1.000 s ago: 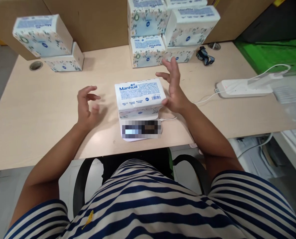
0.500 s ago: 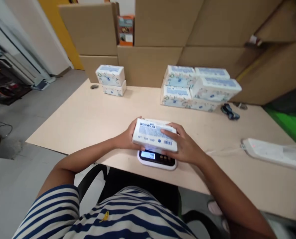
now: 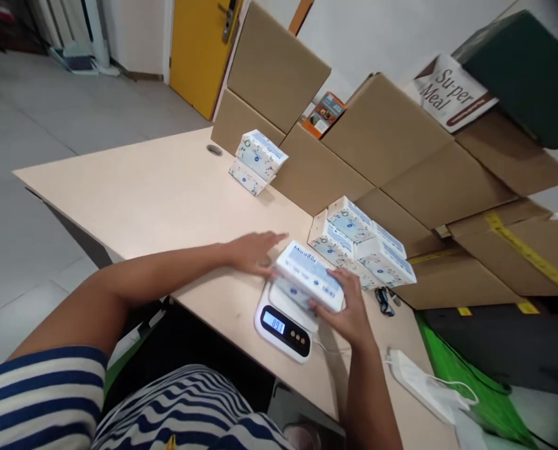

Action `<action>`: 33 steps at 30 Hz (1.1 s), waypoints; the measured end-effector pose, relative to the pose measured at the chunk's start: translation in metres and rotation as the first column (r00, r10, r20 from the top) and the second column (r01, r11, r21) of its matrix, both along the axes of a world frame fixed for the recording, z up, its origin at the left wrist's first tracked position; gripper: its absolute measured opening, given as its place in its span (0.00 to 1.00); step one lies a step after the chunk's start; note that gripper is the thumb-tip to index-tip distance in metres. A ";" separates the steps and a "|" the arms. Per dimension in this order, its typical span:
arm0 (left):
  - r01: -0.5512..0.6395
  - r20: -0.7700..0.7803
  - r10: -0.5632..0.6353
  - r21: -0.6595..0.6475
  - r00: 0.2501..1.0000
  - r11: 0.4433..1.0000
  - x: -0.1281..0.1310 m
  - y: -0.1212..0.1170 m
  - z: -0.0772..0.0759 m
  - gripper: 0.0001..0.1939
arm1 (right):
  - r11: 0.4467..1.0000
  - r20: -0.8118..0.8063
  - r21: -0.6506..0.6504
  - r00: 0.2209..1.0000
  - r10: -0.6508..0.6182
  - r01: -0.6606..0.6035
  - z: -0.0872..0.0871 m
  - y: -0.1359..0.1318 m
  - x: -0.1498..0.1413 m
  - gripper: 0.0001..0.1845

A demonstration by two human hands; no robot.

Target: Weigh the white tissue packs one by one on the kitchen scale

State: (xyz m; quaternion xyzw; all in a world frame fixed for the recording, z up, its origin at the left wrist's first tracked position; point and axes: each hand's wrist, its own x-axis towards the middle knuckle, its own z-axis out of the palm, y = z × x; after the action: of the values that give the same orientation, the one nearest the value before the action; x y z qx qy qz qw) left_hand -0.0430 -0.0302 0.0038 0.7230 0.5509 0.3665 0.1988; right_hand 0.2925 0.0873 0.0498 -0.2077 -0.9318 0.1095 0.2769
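A white and pale blue tissue pack (image 3: 307, 272) marked "Manhua" is at the far part of a white digital kitchen scale (image 3: 286, 334). Whether its whole weight rests on the platform I cannot tell. The lit display shows a number that looks like 89.1. My right hand (image 3: 349, 306) grips the pack's right end, fingers on top and thumb along the near side. My left hand (image 3: 253, 253) is open at the other end, fingers stretched away from the pack and thumb close to its corner.
Two stacked tissue packs (image 3: 258, 159) stand at the back left of the table (image 3: 133, 187). Several more form a stack (image 3: 354, 234) behind the scale, by a dark blue item (image 3: 383, 302). Cardboard boxes (image 3: 391, 144) wall the back. A white power strip (image 3: 420, 384) lies right.
The view has turned and tilted. My left hand has let go of the tissue pack and opened; my right still grips it. The display has gone from 0.0 to about 89.1.
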 end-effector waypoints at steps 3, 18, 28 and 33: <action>-0.336 0.044 0.334 0.206 0.941 0.919 -0.042 0.014 0.000 0.50 | 0.999 -0.034 0.038 0.999 -0.028 0.029 0.016 0.027 -0.045 0.39; -0.763 -0.006 0.772 0.145 0.636 0.630 -0.058 0.006 0.002 0.37 | 0.990 0.317 -0.082 0.945 -0.080 0.111 -0.020 0.024 -0.293 0.44; -0.729 -0.294 0.699 0.010 0.652 0.684 -0.069 0.001 0.003 0.41 | 0.969 0.439 0.123 0.864 -0.246 0.214 -0.010 0.014 -0.330 0.39; -0.729 -0.323 0.687 -0.013 0.651 0.684 -0.068 -0.004 0.007 0.42 | 0.966 0.438 0.146 0.861 -0.257 0.214 -0.005 0.016 -0.338 0.39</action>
State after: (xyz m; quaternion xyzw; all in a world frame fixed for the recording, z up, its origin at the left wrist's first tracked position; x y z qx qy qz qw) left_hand -0.1113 -0.0343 0.0109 0.4796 0.8369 0.2636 0.0067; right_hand -0.0453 0.1034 0.0452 -0.3267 -0.9421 -0.0201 0.0725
